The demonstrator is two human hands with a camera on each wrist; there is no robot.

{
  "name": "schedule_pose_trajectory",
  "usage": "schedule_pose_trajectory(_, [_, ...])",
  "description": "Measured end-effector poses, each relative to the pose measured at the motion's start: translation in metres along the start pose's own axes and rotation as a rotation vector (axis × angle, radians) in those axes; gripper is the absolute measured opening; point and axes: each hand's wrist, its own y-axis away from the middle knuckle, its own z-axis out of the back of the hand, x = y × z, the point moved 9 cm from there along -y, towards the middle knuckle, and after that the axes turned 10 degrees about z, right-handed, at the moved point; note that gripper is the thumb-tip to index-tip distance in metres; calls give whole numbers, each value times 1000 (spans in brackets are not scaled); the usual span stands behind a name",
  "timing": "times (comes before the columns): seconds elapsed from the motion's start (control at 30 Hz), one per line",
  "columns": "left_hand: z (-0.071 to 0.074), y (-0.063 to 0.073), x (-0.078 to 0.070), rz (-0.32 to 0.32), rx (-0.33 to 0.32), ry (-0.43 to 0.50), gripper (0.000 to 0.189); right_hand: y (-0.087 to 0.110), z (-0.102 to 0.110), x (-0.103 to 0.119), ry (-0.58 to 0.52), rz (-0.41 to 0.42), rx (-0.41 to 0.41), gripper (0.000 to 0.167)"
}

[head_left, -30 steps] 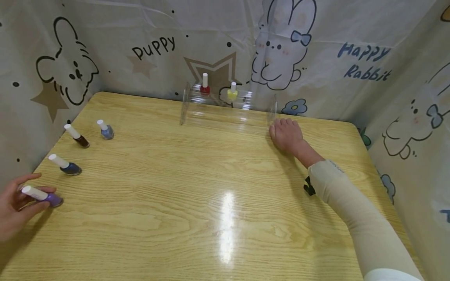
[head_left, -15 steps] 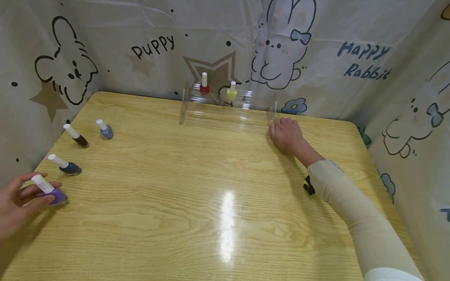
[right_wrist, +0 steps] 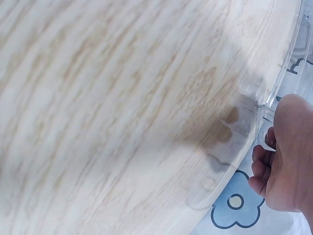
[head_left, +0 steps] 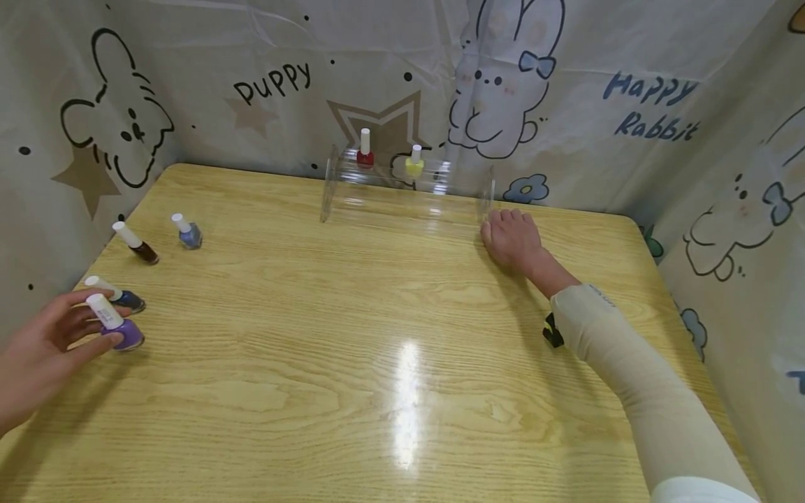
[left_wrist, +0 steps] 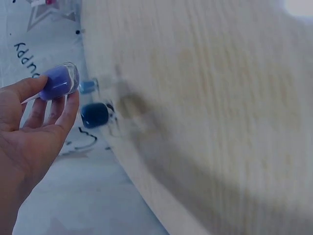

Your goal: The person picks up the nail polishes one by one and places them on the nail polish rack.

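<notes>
At the table's left side my left hand (head_left: 59,342) pinches a purple nail polish bottle (head_left: 128,334) with a white cap between thumb and fingers. In the left wrist view this purple bottle (left_wrist: 59,82) appears raised off the table, its cap hidden by the hand. Behind it in the head view lies a dark blue nail polish bottle (head_left: 131,301), partly covered by the fingers. My right hand (head_left: 512,241) grips the right end of a clear tiered rack (head_left: 390,199); the right wrist view shows curled fingers (right_wrist: 260,169) at its edge. Red (head_left: 365,157) and yellow (head_left: 414,166) polish bottles stand on the rack's upper tier.
A dark brown polish bottle (head_left: 146,252) and a light blue one (head_left: 191,236) are at the table's far left. A small black object (head_left: 553,331) shows beside the right sleeve. Printed cloth (head_left: 251,42) hangs around the wooden table (head_left: 302,314).
My left hand has lifted the purple bottle and carried it right and away from me, turning its cap more upright. The right hand has stayed at the rack's end.
</notes>
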Motion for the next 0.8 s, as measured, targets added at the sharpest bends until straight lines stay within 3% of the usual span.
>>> schedule_pose_trajectory(0.13, [-12, -7, -13, -23, 91, -20, 57, 0, 0, 0, 3, -3, 12, 41])
schedule_pose_trajectory(0.23, [-19, -12, -21, -32, 119, -47, 57, 0, 0, 0, 2, -3, 20, 42])
schedule_pose_trajectory(0.63, [-50, -36, -61, -79, 149, -48, 59, 0, 3, 1, 17, 9, -17, 38])
schedule_pose_trajectory(0.8, [-61, -46, -76, -112, 146, 1, 60, 0, 3, 1, 32, 9, -12, 39])
